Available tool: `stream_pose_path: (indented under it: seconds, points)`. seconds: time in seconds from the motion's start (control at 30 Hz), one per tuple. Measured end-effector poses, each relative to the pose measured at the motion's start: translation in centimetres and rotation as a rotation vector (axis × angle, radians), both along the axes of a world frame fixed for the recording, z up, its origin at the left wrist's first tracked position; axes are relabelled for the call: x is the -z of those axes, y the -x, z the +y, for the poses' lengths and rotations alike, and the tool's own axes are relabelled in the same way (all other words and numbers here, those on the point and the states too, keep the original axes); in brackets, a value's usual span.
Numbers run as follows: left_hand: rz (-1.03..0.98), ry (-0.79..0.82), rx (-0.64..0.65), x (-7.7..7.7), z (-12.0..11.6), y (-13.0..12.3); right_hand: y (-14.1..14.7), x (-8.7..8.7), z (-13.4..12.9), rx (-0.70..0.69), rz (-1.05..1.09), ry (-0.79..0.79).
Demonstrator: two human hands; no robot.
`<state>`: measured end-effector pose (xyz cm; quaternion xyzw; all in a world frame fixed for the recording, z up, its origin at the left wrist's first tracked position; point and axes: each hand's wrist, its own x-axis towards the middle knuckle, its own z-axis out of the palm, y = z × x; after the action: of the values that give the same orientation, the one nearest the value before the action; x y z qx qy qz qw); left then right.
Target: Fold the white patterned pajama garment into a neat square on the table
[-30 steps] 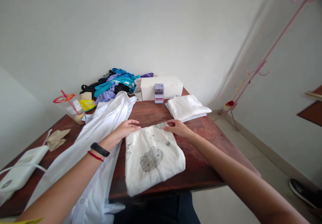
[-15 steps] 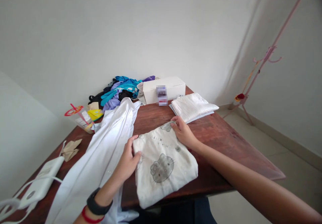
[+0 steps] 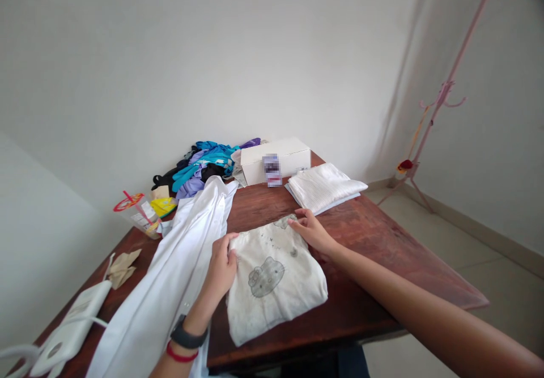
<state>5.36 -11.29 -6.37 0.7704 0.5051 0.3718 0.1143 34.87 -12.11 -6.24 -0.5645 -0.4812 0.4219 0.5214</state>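
Note:
A folded white garment (image 3: 293, 287) with grey cat-face prints lies near the table's front edge. My left hand (image 3: 223, 262) holds its left edge, thumb on top and the fingers partly hidden along the side. At the far right corner, my right hand (image 3: 314, 232) grips the cloth between thumb and fingers. To the left of the garment, a long white buttoned shirt (image 3: 170, 276) stretches down the table. Beyond my right hand sits a folded white cloth stack (image 3: 325, 185), apart from the printed garment.
On the wooden table (image 3: 365, 253), a heap of blue, purple and black clothes (image 3: 204, 165) lies by a white box (image 3: 289, 160). A plastic cup (image 3: 140, 213), crumpled tissue (image 3: 123, 267) and white power strip (image 3: 72, 327) line the left. A pink coat stand (image 3: 450, 77) stands right.
The printed garment has moved a little farther onto the table, away from the front edge, with both hands still on it. The view has shifted slightly upward.

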Motion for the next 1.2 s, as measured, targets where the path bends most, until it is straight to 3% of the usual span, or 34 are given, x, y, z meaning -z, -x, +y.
stream_pose_path:
  seconds: [0.17, 0.33, 0.43, 0.5, 0.57, 0.63, 0.8, 0.9, 1.0, 1.1, 1.2]
  points:
    - [0.149, -0.031, -0.062, -0.6, -1.4, 0.1, -1.7, -2.1, -1.1, -0.191, -0.022, 0.133]
    - [0.537, 0.002, -0.237, -4.4, -3.3, -2.9, -2.3, -2.1, -1.1, -0.322, 0.025, -0.01]
    - [0.541, 0.025, -0.008, -6.9, -2.3, -6.4, -1.6, -1.2, -0.9, -0.312, 0.106, -0.111]
    - [0.548, 0.126, 0.21, -7.4, -1.0, -8.8, -1.1, -0.7, -0.8, -0.252, 0.131, -0.116]
    - [0.615, 0.27, 0.335, -6.8, 0.2, -10.7, -0.8, -0.5, -0.7, -0.168, 0.119, -0.078]
    - [0.649, 0.317, 0.363, -5.4, 0.9, -11.7, -0.9, -0.8, -0.6, -0.098, 0.108, 0.004]
    - [0.499, 0.157, 0.282, -2.9, 0.9, -11.2, -1.8, -2.8, -1.9, -0.162, 0.161, 0.208]
    - [0.4, 0.092, 0.281, -2.6, 0.6, -10.8, -1.5, -3.1, -5.2, -0.246, 0.138, 0.175]
    - [0.319, 0.063, 0.263, -2.2, 0.6, -10.8, -0.8, -1.9, -10.0, -0.359, 0.162, 0.138]
    - [0.251, 0.058, 0.254, -1.7, 0.8, -10.9, -0.4, -0.4, -14.1, -0.286, 0.245, 0.061]
    - [0.195, 0.052, 0.261, -1.2, 0.9, -10.9, -0.2, 0.1, -15.7, -0.293, 0.281, 0.018]
